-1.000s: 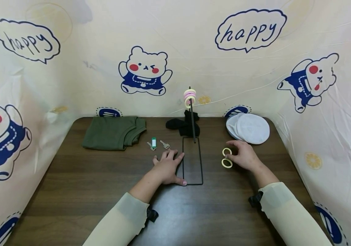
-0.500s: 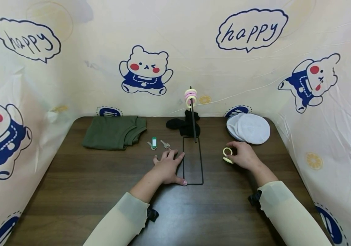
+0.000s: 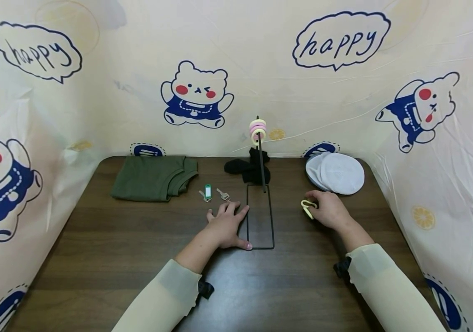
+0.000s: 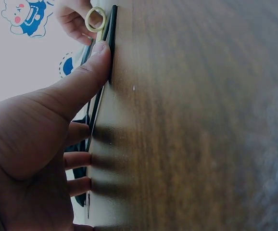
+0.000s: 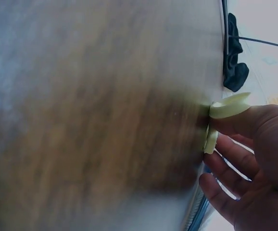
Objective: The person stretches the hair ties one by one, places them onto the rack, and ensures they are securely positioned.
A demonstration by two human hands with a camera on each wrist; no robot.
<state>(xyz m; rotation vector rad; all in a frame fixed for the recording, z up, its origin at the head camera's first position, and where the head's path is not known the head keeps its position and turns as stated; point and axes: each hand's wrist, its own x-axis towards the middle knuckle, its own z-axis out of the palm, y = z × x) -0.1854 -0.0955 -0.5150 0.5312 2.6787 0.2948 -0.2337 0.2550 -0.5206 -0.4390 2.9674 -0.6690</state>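
My left hand (image 3: 226,227) lies with spread fingers beside a black wire stand (image 3: 273,230). Its thumb presses the near corner of the stand's rectangular base, as the left wrist view also shows. On the stand's horizontal arm at the back hang several yellow and pink rings (image 3: 257,125). At the right, my right hand (image 3: 331,211) pinches a pale yellow ring (image 5: 210,142) between thumb and fingers, low over the table. A second yellow ring (image 5: 230,107) is tilted up against the thumb. Fingers partly hide both rings in the head view.
Folded green cloth (image 3: 149,180) lies at the back left. Keys (image 3: 223,194) and a green key tag (image 3: 208,191) lie beyond my left hand. Black socks (image 3: 238,166) lie behind the stand. A white cap (image 3: 340,173) sits just beyond my right hand.
The two yellow rings, lying flat side by side at first, have tipped up and come together in my right hand's fingers. My left hand stays on the stand's base.
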